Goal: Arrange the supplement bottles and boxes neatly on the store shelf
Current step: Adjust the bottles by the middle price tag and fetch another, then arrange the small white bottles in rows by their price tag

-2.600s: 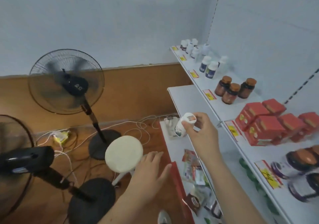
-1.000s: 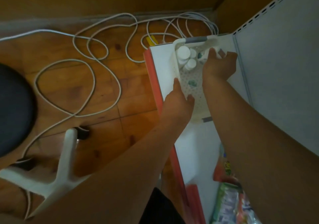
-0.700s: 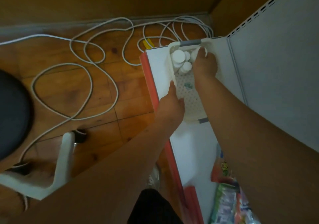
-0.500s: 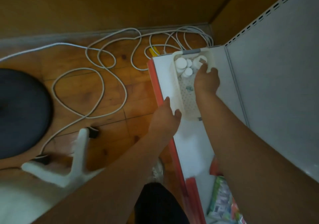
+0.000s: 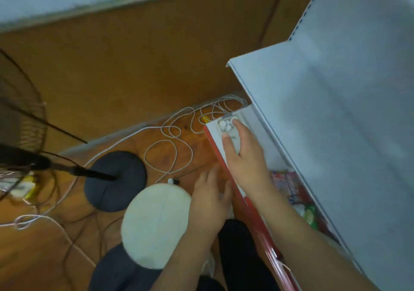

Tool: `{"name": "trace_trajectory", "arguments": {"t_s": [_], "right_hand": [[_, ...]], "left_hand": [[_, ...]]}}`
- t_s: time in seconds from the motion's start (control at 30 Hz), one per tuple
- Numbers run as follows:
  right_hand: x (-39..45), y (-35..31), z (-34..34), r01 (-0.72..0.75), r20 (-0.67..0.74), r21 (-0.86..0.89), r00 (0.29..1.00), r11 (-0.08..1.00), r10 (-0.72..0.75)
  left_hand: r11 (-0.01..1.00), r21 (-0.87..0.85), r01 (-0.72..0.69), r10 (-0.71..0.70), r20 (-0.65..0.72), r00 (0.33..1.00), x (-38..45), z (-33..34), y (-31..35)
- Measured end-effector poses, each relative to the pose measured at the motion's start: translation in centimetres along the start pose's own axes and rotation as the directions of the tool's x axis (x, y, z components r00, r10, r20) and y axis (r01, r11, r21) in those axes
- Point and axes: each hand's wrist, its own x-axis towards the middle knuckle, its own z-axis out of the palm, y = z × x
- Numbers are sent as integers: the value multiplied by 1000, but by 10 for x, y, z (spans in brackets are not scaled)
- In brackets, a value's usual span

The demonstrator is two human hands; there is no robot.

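**Bottom shelf: bottles not yet placed**

Wooden floor nearest. Left hand relaxed, holding nothing. Right hand reaches into white basket on bottom shelf; grip unclear. White bottles beyond, still in basket. Most arranging seems left.

Dim, warm-tinted view, motion-blurred throughout, wide-angle bending at edges.

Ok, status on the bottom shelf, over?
Right hand open, fingers over white basket. Left hand open, clear of the shelf edge. White bottles at the basket's far end. Nothing in the way.
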Motion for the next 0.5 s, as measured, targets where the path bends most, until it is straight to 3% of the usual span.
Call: {"name": "trace_trajectory", "arguments": {"t_s": [0.17, 0.23, 0.37, 0.5], "right_hand": [[-93, -95, -119, 80, -43, -68, 996, 995, -83], [-137, -121, -175, 142, -130, -50, 981, 989, -147], [-232, -142, -287, 241, -403, -57, 882, 969, -243], [-331, -121, -393, 198, -618, -64, 762, 978, -195]], "left_hand": [[987, -35, -158, 156, -46, 987, -92, -67, 127], [954, -69, -291, 289, -28, 957, -130, -80, 183], [822, -91, -562, 562, -26, 826, -209, -76, 287], [659, -105, -745, 752, 66, 656, -285, -25, 364]]}}
